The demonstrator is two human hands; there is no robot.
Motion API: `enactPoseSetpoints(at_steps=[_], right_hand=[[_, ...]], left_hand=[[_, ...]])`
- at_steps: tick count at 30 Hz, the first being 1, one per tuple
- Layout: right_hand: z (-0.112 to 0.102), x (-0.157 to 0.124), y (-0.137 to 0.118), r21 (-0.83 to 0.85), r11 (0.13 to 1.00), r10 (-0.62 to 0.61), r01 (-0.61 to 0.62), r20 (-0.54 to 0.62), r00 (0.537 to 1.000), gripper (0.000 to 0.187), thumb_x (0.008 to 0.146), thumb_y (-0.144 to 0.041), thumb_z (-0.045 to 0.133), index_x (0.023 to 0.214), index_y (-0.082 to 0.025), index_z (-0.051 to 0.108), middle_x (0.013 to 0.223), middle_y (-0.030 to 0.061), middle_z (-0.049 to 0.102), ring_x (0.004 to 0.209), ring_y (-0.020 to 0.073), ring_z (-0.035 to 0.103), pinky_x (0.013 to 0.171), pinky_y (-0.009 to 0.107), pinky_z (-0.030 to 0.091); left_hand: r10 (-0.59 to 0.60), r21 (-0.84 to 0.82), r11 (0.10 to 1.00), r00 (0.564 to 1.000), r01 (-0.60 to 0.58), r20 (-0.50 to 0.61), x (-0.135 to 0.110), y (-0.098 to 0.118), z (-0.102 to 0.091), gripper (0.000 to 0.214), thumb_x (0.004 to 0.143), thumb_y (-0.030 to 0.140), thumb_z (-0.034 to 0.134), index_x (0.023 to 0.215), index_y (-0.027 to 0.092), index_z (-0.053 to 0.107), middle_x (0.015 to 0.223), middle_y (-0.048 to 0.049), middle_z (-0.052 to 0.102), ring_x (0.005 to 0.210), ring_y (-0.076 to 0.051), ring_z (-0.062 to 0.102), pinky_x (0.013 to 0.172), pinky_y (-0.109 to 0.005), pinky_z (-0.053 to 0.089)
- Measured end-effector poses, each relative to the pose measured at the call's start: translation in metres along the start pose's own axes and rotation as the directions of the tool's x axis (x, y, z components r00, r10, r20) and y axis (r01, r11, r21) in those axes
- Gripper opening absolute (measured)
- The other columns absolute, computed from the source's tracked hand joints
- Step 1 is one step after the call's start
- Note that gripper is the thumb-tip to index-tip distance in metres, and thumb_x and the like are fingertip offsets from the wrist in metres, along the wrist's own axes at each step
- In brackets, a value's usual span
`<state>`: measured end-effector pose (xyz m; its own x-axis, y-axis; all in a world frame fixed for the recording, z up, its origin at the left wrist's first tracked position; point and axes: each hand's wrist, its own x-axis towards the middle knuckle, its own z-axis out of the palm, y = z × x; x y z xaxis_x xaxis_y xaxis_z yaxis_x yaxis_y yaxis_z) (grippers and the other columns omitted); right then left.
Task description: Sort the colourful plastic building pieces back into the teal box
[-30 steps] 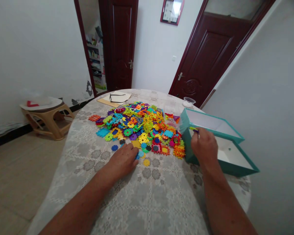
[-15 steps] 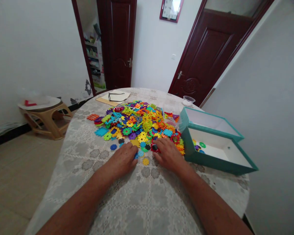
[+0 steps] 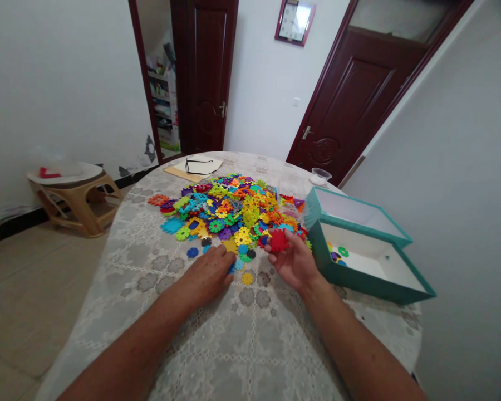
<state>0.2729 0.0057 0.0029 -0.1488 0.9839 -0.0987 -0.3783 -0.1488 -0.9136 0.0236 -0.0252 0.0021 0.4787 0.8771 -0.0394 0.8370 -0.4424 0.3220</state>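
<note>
A red square notched plastic piece [image 3: 278, 240] is pinched in my right hand [image 3: 294, 262], raised a little above the table with the palm turned inward. My left hand [image 3: 209, 271] rests on the table, back up and fingers curled together; its fingertips hide whatever lies under them. A blue piece [image 3: 231, 267] shows at the edge of that hand, beside the thumb. Just beyond its fingers is a yellow square piece [image 3: 229, 245]. Light blue, green and black round pieces lie between my hands, with a yellow flower-shaped piece [image 3: 247, 278] nearer to me.
A big heap of coloured interlocking pieces [image 3: 234, 206] covers the middle of the table. To the right stands an open teal box [image 3: 371, 281] with several pieces inside, its lid [image 3: 359, 206] behind it. Glasses [image 3: 200, 167] on papers and a clear plastic bowl [image 3: 320, 176] sit farther back.
My right hand has lifted from the table and turned palm inward, bringing up the red square piece. My left hand has hardly moved. The view has tilted slightly.
</note>
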Motion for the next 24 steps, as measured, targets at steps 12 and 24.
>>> enactPoseSetpoints(at_steps=[12,24], right_hand=[[-0.026,-0.035,-0.099,0.202,0.915,-0.309,0.350,-0.208,0.928,0.036,0.094,-0.052,0.064,0.107,-0.019,0.071,0.092,0.0059,0.070,0.075,0.0156,0.065,0.054,0.023,0.048],[-0.098,-0.017,-0.114,-0.129,0.887,-0.429,0.443,-0.585,0.689,0.035,0.092,-0.058,0.063,0.100,-0.024,0.066,0.089,-0.0025,0.072,0.084,0.0165,0.068,0.080,0.035,0.051]], left_hand=[[-0.011,-0.012,1.000,1.000,0.011,0.022,0.005,-0.004,0.000,0.030,0.094,0.024,0.055,0.122,0.021,0.065,0.124,-0.0131,0.064,0.117,-0.029,0.060,0.102,-0.042,0.047],[0.004,-0.031,1.000,1.000,-0.004,-0.002,0.009,-0.016,0.012,0.028,0.095,0.029,0.056,0.121,0.023,0.065,0.122,-0.0114,0.064,0.118,-0.030,0.059,0.102,-0.042,0.045]])
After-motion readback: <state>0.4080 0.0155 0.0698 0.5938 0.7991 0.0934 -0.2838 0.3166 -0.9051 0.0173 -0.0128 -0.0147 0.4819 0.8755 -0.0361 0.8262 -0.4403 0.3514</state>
